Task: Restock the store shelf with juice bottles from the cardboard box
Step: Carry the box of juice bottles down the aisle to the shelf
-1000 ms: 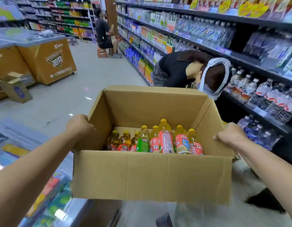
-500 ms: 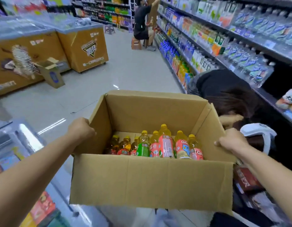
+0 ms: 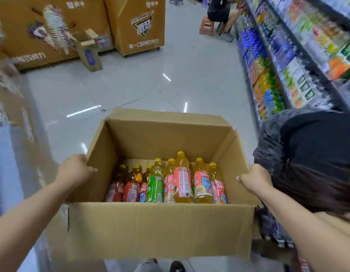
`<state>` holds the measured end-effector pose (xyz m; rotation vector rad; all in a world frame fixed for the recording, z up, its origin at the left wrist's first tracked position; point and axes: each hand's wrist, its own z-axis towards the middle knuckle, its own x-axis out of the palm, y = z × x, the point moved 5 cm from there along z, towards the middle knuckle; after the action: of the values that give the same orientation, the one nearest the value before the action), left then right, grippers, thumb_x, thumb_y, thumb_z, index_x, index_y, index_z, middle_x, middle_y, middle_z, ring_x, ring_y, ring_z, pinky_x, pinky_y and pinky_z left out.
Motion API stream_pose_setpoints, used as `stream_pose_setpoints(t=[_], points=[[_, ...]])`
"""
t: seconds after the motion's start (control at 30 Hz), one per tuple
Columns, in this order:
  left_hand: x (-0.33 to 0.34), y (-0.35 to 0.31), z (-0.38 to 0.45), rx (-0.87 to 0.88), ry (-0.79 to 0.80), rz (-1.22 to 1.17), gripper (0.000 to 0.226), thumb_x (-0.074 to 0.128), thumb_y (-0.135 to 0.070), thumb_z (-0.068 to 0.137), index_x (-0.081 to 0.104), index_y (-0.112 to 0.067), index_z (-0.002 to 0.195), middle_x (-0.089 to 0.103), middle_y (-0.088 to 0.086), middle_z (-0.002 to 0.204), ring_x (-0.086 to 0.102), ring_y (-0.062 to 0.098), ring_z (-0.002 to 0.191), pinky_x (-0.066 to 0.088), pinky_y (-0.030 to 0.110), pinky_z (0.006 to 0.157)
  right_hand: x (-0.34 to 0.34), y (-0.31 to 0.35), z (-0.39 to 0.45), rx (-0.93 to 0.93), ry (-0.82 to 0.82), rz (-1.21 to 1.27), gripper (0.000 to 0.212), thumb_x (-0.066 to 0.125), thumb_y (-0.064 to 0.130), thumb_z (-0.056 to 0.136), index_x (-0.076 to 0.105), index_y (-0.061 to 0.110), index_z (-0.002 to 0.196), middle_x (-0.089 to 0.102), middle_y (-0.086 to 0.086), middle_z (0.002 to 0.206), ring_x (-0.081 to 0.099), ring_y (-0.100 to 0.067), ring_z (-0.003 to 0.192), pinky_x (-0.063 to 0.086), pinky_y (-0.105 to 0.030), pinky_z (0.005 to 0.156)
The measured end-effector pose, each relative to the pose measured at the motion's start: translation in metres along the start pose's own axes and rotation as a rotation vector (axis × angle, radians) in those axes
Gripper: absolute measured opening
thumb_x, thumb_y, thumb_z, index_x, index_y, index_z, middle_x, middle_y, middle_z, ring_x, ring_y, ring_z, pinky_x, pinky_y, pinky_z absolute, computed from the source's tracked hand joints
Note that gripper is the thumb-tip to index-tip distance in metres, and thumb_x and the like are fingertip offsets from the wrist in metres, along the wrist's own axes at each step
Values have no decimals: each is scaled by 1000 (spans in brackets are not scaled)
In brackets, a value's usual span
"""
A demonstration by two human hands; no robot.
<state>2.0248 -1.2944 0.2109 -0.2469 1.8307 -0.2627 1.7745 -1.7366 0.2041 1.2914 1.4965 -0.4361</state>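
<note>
You have the box (image 3: 158,230) carried out in front of you, open top up, one hand on each side wall. Your left hand (image 3: 77,169) sits at about 9 o'clock on the box, fingers curled over the top edge of the left wall. Your right hand (image 3: 253,178) mirrors it at 3 o'clock, fingers hooked over the right flap's edge. That grip on opposite walls looks chosen to keep the load level, so the bottles (image 3: 168,183) don't tip as you walk.

The bottles stand upright in a single row along the near wall, at the 6 o'clock side of the box floor, touching one another; the far half of the floor is bare. Most carry pink labels, one a green label (image 3: 156,188). The weight sitting close to your body likely makes the carry easier on your arms.

The shelf (image 3: 299,61) runs along the aisle from 1 to 3 o'clock, its rows full of drinks, though blur hides the details. A crouched person (image 3: 307,154) is just beside the box at 3 o'clock, near your right hand and between you and the closest stretch of shelf. Another person sits on a stool (image 3: 206,26) at 1 o'clock, well down the aisle. A smaller carton (image 3: 89,54) stands on the floor at 11 o'clock.

No bottle has left the box yet, so I judge you are only bringing stock to the spot. Mind the crouched person when you set the box down.
</note>
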Motion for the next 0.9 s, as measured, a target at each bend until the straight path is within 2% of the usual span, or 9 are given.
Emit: stream_pose_setpoints(t=[0.13,0.23,0.4,0.53,0.67,0.77,0.9], points=[[6,-3,67,-37,30,7,26,74,-21,78,54,-5,77,60,14,81,55,34,80,40,34,66,23,55,64,1,68,-91,36,74,26,78,64,6,106,68,-14,101,62,-32,94,49,-31,72],[10,-10,136,-53,63,-16,26,74,-20,79,59,-3,92,63,17,97,57,36,93,38,32,70,42,105,112,8,118,-106,28,72,24,78,66,9,101,69,-12,93,63,-31,87,50,-32,69],[3,-34,273,-64,119,-29,19,74,-22,77,59,-11,80,64,11,87,56,30,80,46,34,69,63,198,194,55,146,-74,16,71,19,79,68,7,89,67,-12,82,62,-29,76,48,-32,64],[-25,-79,385,-21,112,2,15,70,-19,78,55,-15,79,62,10,85,51,28,77,39,32,67,66,278,260,53,136,-38,7,71,17,78,65,12,78,70,-13,81,61,-28,70,47,-31,60],[-54,-136,492,27,89,14,13,68,-15,77,56,-13,76,55,4,70,56,32,78,37,32,63,58,348,335,66,107,33,10,70,18,81,65,12,86,64,-11,80,58,-30,76,46,-33,67],[-73,-189,572,67,46,47,14,69,-18,79,60,-10,85,60,10,81,50,29,76,36,31,64,49,394,402,79,95,76,15,72,18,78,70,9,90,68,-15,84,63,-33,81,49,-34,69],[-92,-263,672,87,14,42,19,71,-21,78,62,-12,91,65,12,89,59,34,86,40,32,67,26,463,506,43,93,107,17,71,17,79,72,8,93,65,-11,78,58,-30,73,42,-30,63]])
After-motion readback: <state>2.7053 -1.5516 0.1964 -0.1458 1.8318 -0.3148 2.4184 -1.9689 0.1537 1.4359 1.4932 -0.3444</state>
